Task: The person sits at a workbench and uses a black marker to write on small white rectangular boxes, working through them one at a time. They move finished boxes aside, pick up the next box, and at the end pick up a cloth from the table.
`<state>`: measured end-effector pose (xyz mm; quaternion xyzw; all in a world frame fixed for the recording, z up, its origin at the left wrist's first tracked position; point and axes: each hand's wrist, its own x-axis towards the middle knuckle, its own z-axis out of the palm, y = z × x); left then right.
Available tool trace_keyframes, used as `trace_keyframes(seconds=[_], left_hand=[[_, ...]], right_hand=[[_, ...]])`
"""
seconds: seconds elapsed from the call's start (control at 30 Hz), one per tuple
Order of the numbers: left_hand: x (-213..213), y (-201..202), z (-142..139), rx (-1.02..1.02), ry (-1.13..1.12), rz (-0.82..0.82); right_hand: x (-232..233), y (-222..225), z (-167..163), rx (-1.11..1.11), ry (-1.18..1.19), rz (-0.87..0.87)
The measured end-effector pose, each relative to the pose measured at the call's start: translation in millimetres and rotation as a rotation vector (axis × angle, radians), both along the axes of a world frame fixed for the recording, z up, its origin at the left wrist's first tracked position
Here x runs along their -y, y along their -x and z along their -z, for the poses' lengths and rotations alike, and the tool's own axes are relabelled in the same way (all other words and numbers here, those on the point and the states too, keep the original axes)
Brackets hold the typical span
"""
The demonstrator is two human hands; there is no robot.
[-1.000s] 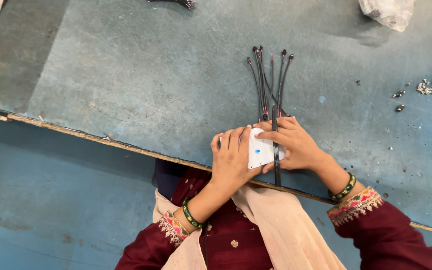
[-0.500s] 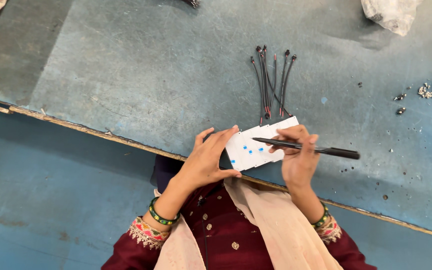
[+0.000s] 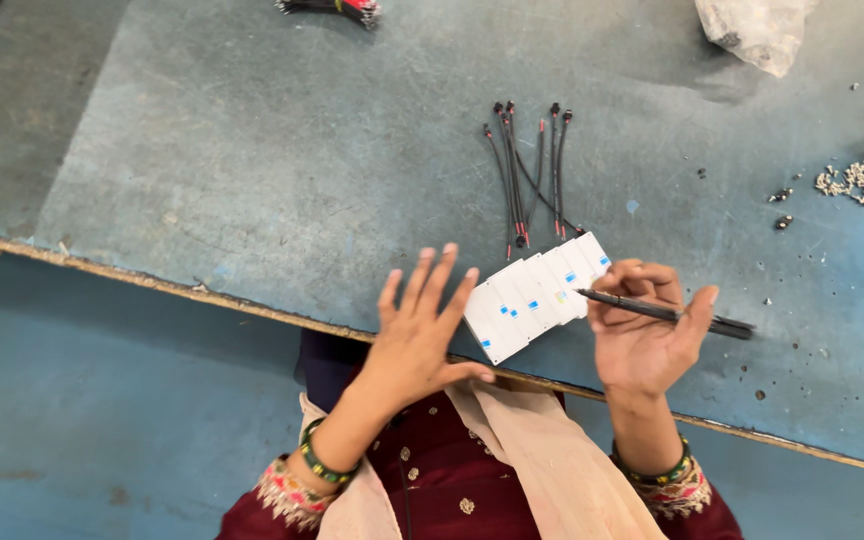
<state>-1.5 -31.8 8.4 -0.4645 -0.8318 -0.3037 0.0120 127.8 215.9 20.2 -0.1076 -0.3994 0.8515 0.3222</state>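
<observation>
- White cards [image 3: 537, 295] with small blue marks lie fanned in a row on the table [image 3: 252, 170], by black wires [image 3: 530, 175]
- Right hand [image 3: 647, 340] pinches a black pen [image 3: 667, 313]
- Left hand [image 3: 420, 335] is spread flat, fingers apart

The light is bright, soft and even, like daylight. The table [image 3: 252, 180] shows no glare. A weak shadow lies beside the plastic bag [image 3: 757, 30] at upper right. The picture is sharp, with no visible blur or distortion at the edges.
</observation>
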Motion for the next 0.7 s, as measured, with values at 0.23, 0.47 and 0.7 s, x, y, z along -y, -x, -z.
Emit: trace_keyframes(seconds=[0.23,0.47,0.7], left_hand=[[15,-20,2,-0.054,0.074,0.067],[10,-31,10,-0.070,0.098,0.035],[-6,-50,12,0.071,0.054,-0.042]], right_hand=[[-8,-4,19,0.022,0.084,-0.075],[25,0,22,0.089,-0.382,0.110],[70,-1,14,0.073,-0.867,0.190]])
